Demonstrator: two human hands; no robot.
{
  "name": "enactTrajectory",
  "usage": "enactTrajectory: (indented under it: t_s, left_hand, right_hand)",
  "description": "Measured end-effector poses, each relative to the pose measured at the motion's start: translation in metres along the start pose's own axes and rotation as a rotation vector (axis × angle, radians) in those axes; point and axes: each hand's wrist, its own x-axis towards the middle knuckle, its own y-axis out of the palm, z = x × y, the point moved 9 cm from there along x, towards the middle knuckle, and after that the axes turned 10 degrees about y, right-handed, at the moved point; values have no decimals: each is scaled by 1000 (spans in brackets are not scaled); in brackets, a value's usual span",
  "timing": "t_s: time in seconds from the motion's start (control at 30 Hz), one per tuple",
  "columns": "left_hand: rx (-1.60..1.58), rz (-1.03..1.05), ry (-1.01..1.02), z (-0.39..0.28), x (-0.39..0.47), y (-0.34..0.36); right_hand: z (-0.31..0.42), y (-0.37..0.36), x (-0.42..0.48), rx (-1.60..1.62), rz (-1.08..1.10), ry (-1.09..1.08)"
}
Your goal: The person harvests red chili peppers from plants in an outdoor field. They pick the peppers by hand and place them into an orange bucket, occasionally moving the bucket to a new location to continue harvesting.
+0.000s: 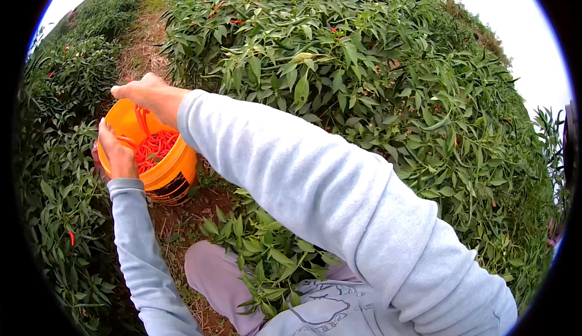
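An orange plastic bucket (170,172) stands on the soil between the plant rows, with many red chili peppers (157,149) inside. Over its far rim, my right hand (152,97) is turned palm down. Long red chili peppers (142,120) hang beneath that hand, and a red tip shows past its fingers. At the bucket's left side is my left hand (119,152), fingers extended upward and palm towards the opening. A red chili (127,141) sticks out beside its palm. The left palm is hidden, so its hold on the chili is unclear.
Dense chili plants (282,63) with green and red pods rise ahead and to the right. Another row (59,168) lines the left. A straw-strewn path (143,45) runs between them. A leafy branch (268,254) reaches across my lap, beside my bent knee (213,268).
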Motion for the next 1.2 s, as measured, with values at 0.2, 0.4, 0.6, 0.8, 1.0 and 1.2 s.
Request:
enactTrajectory:
  t_s: [0.2, 0.4, 0.6, 0.8, 1.0, 1.2]
  left_hand:
    - [368, -2, 385, -17, -11, 0]
    - [472, 424, 546, 12, -150, 179]
    - [392, 1011, 390, 99, -291, 356]
    - [519, 1313, 418, 236, -381, 487]
    - [442, 1268, 375, 352, -396, 599]
    - [155, 1318, -192, 404, -477, 611]
  right_hand:
    - [-4, -57, -38, -353, 153, -155]
    - [-8, -349, -118, -204, 21, -56]
    - [-103, -690, -251, 374, -980, -259]
    - [-200, -747, -281, 47, -892, 90]
    - [-165, -728, -257, -462, -923, -314]
    - [-225, -792, -273, -338, -463, -243]
